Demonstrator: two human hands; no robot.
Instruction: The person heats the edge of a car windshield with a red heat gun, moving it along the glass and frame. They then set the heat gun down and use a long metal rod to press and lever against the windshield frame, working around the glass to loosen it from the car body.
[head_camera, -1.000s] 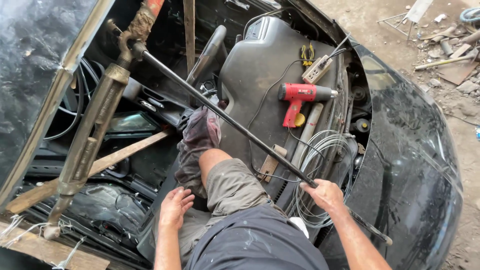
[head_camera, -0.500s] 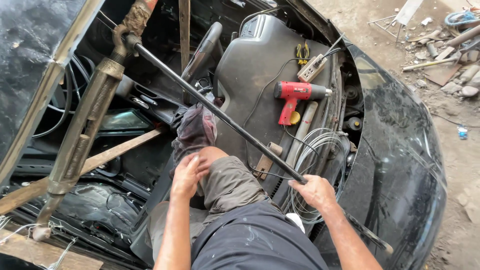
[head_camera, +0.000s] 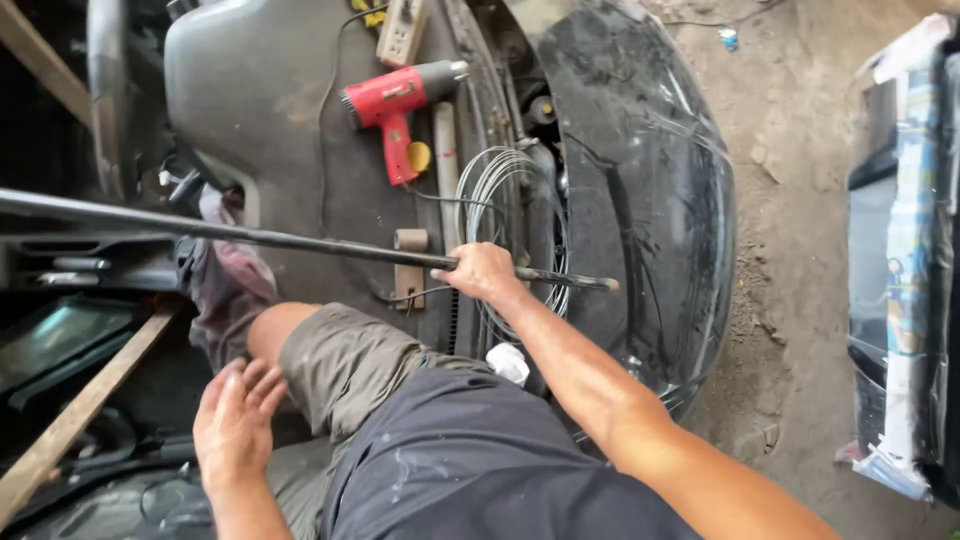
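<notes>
Long dark metal bar (head_camera: 300, 240) runs nearly level across the view, from the left edge over the stripped black car shell (head_camera: 640, 180) to its free end beside the coil of wire, and it crosses above the grey panel (head_camera: 260, 120) that lies in the shell. That shell is the biggest thing here, its curved black skin glossy and dusty, with bare dirt ground (head_camera: 790, 200) to its right and another dark car body (head_camera: 900, 280) at the right edge. The person sits in the opening, one bent knee in grey-green shorts (head_camera: 340, 360) and a dark shirt low in the frame. A wooden plank (head_camera: 80, 410) slants across the lower left. On the grey panel lies a red heat gun (head_camera: 395, 100), nozzle pointing right, with a pale power strip (head_camera: 402, 30) above it. The coil of thin wire (head_camera: 500, 200) lies just right of the gun. The right hand (head_camera: 483, 273) is closed around the bar near its free end, fingers wrapped over the top. The left hand (head_camera: 235, 420) is open, fingers spread and loosely bent, holding nothing, hovering just beside the thigh.
</notes>
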